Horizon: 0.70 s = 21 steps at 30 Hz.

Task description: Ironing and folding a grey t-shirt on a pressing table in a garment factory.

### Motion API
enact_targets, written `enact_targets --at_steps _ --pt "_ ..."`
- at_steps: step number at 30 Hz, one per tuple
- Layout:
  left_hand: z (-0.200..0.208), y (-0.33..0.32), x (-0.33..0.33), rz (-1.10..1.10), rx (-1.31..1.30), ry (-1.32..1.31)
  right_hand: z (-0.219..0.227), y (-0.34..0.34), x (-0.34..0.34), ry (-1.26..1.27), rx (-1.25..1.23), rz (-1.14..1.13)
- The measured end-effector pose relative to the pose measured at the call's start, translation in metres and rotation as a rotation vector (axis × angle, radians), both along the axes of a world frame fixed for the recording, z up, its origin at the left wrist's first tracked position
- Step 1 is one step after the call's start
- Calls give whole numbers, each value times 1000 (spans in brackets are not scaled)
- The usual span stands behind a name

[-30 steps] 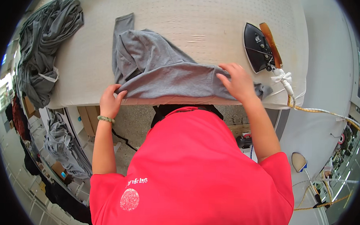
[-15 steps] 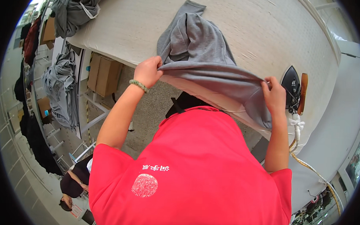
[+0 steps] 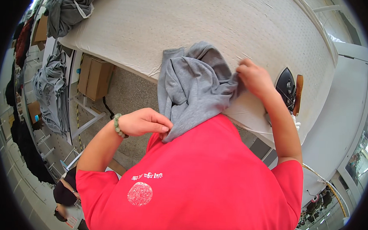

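Note:
A grey knit garment point(image 3: 193, 83) lies bunched over the near edge of the padded ironing table point(image 3: 126, 36), its lower part hanging against my red shirt. My left hand point(image 3: 145, 122), with a green bead bracelet at the wrist, pinches the garment's lower left corner. At the garment's right side, my right hand point(image 3: 252, 75) is closed on its edge, raised just above the table; the cloth beside those fingers is blurred. To the right of that hand, a black iron point(image 3: 286, 88) with a wooden handle lies on the table, apart from the garment.
More grey garments point(image 3: 68, 11) are heaped at the table's far left corner. Further left, others hang in a stack point(image 3: 53, 90) near a cardboard box point(image 3: 97, 77). A hose point(image 3: 331, 187) runs down at the right. Another person point(image 3: 66, 190) is at the lower left.
The garment has been drawn toward me and its stretched edge has slackened. My left hand has come down toward my body; my right hand has moved left and slightly up.

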<state>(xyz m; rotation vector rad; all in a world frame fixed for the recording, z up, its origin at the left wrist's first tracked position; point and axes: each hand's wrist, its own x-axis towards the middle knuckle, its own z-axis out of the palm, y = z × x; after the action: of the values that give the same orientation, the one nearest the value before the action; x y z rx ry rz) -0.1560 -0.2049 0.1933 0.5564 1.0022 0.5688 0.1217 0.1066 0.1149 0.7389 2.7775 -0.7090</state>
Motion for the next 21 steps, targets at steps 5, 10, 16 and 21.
enact_targets --at_steps 5,10,16,21 --pt "1 -14 7 20 -103 -101 8 -30 -79 -73 -53 415" --pt "11 -12 11 -88 -141 -40 -51 -36 -114 157 -388 418" --pt "36 -7 -15 -137 249 299 -1 11 -90 447 -380 39" --pt "102 44 -90 26 614 737 130 20 -15 719 -54 -337"
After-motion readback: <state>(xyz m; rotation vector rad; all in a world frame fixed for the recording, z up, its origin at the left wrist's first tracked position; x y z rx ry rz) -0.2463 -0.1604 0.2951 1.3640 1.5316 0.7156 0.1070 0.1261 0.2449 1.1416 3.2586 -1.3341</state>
